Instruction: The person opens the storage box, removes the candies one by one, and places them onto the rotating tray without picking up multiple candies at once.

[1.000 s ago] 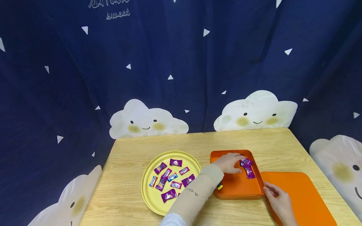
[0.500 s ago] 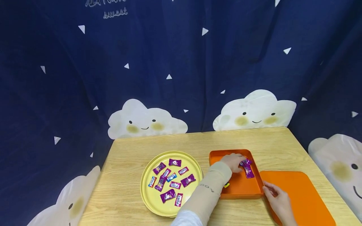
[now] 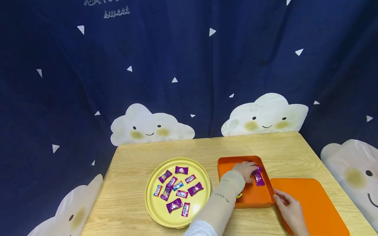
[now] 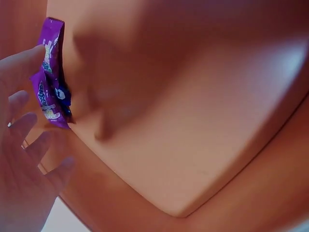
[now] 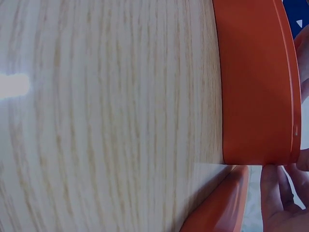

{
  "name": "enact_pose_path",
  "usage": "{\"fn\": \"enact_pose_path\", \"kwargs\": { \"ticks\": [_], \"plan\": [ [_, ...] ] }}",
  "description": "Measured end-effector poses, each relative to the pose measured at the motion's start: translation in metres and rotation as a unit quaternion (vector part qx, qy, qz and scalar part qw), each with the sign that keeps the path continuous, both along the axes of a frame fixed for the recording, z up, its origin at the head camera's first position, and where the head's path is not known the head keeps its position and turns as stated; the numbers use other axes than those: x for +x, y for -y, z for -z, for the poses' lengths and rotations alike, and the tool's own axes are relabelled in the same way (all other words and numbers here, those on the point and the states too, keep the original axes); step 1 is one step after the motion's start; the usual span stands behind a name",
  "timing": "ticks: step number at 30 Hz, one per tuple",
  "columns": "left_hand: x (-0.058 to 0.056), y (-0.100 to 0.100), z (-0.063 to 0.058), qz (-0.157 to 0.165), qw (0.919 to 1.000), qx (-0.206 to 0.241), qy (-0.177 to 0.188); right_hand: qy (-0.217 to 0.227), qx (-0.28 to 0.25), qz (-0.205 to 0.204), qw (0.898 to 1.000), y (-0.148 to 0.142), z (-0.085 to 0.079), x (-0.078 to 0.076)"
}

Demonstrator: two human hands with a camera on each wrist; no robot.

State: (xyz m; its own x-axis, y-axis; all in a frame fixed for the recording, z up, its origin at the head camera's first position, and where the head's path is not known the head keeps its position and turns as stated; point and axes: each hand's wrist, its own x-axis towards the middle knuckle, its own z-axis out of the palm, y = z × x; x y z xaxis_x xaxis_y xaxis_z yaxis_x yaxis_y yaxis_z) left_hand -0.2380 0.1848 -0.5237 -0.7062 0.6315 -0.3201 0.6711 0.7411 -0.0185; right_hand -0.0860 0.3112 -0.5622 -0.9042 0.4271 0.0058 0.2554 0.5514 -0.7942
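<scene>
My left hand reaches into the shallow orange box, over wrapped candies at its far right corner. In the left wrist view, purple candies and a blue-wrapped one lie close together. A fingertip of the left hand overlaps a purple wrapper there, while the other fingers are spread and loosely bent. My right hand holds the box's near right corner; in the right wrist view its fingertips meet the box wall at the rim.
A round yellow tray with several purple, red and blue wrapped candies, spread apart, stands left of the box. A flat orange panel lies right of the box, partly under the right hand. Behind the wooden table hangs a dark blue curtain.
My left hand has moved a little right and deeper over the candies in the box, and its forearm has swung right, uncovering candies on the yellow tray. The right hand keeps its place.
</scene>
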Motion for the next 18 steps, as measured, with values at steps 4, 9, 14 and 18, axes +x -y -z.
{"fn": "enact_pose_path", "kwargs": {
  "ticks": [4,9,14,18],
  "plan": [
    [0.006,0.002,-0.007,-0.010,0.9999,-0.013,-0.002,-0.012,0.007,0.002,1.000,0.001,0.002,0.000],
    [0.013,0.002,-0.010,-0.024,0.9992,-0.031,0.005,-0.020,0.013,0.005,1.000,0.001,0.003,0.001],
    [0.013,-0.002,-0.003,-0.033,0.9988,-0.033,0.012,-0.021,0.015,0.005,1.000,0.002,0.004,0.000],
    [0.001,-0.012,0.026,-0.040,0.9991,-0.013,-0.002,-0.018,0.014,0.006,1.000,0.002,0.002,0.000]
  ]
}}
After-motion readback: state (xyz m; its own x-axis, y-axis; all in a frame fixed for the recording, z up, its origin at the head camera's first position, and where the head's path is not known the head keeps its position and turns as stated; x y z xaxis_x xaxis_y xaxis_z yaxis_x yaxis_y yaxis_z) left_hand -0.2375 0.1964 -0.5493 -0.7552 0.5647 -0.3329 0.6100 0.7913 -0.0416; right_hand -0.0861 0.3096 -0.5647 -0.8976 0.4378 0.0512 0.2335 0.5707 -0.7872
